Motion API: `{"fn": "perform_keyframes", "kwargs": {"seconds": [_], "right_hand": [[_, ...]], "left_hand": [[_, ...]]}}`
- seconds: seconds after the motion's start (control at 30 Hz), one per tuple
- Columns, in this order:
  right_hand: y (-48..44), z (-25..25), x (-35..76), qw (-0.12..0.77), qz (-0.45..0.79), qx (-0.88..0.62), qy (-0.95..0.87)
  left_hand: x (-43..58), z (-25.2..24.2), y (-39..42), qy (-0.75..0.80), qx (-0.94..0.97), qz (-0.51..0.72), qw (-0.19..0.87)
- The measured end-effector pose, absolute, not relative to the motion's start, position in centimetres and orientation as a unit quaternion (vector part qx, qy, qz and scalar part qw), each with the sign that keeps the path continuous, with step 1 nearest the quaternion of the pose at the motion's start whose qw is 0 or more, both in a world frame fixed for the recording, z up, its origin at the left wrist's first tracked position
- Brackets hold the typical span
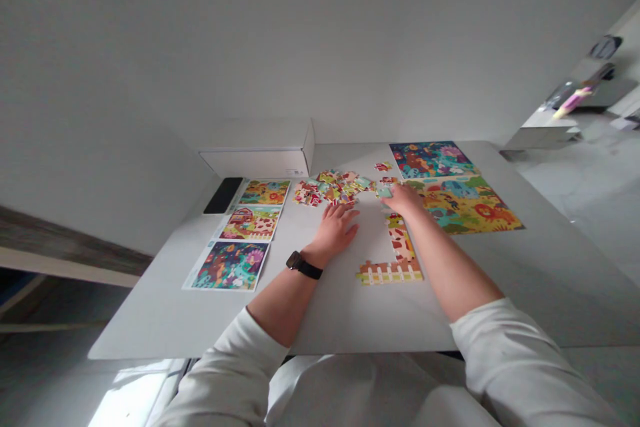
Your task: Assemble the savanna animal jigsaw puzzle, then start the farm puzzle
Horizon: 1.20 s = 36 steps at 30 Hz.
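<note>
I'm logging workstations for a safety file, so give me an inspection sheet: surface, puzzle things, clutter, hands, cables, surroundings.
Surface: pale tabletop, flat.
Puzzle things: heap of loose pieces; joined section forming a corner; two large pictures at the right, three small pictures at the left.
Clutter: black flat object and white box at the back left.
Hands: left hand spread, fingertips by the heap; right hand at a pale green piece, grip unclear.
Cables: nothing seen.
Surroundings: plain wall behind; blurred items far right.
</note>
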State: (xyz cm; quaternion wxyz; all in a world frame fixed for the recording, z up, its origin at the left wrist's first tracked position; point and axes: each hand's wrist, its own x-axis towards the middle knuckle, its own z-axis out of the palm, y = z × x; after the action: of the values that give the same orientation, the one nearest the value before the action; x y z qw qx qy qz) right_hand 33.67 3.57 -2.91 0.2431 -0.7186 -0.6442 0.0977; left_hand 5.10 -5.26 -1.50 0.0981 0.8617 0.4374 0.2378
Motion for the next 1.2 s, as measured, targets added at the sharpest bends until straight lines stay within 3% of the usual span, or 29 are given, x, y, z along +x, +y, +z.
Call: {"fn": "perform_keyframes", "kwargs": {"seconds": [0.27, 0.53, 0.7, 0.9, 1.2], "right_hand": [[3.5, -1.6, 32.5, 0.251, 0.157, -0.685, -0.665], [3.1, 1.0, 32.6, 0.435, 0.331, -0.570, -0.613], [1.3, 4.1, 34.1, 0.493, 0.386, -0.501, -0.597], [-1.3, 4.9, 33.7, 0.484, 0.425, -0.502, -0.578], [-1.8, 1.7, 31.6, 0.458, 0.463, -0.524, -0.548]], "left_hand": [[5.0, -1.3, -5.3, 0.422, 0.867, 0.242, 0.105], [5.0, -1.0, -5.2, 0.426, 0.851, 0.283, 0.115], [4.9, 0.0, -5.5, 0.422, 0.834, 0.335, 0.121], [6.0, 3.2, -4.8, 0.426, 0.787, 0.426, 0.131], [10.1, 1.9, -3.8, 0.374, 0.866, 0.321, 0.086]]}}
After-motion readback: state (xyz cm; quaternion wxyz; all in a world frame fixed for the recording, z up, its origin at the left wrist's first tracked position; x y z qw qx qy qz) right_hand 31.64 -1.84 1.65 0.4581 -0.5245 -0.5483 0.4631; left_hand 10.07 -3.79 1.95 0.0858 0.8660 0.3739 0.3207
